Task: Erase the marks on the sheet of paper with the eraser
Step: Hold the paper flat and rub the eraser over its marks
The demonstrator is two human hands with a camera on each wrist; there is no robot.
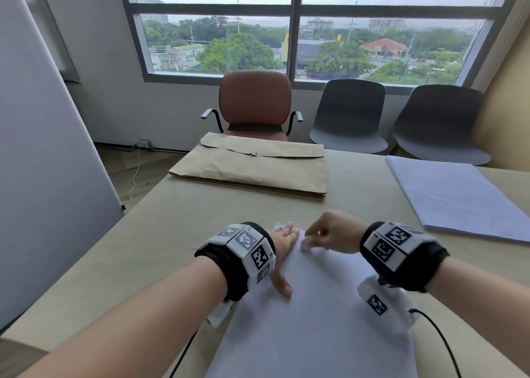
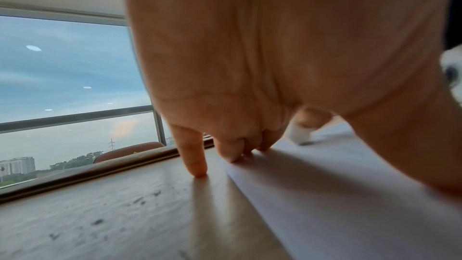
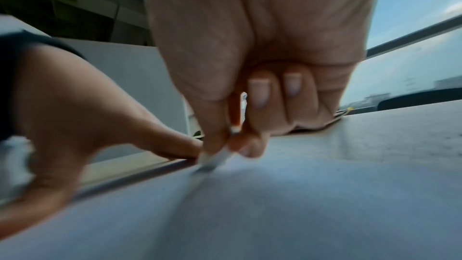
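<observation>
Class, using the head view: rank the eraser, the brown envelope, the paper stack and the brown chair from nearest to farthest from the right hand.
From the right hand:
1. Eraser, pinched in its fingers.
2. Paper stack, to the right; brown envelope, ahead: too close to call.
3. Brown chair, beyond the table.

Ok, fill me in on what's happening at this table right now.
A person is rubbing a white eraser on a sheet of paper lying on the table. The right hand pinches the eraser and presses it to the paper near its far edge. The left hand lies flat with spread fingers on the sheet's left edge, pinning it. No marks can be made out on the paper. A brown envelope and a paper stack lie further off, untouched.
</observation>
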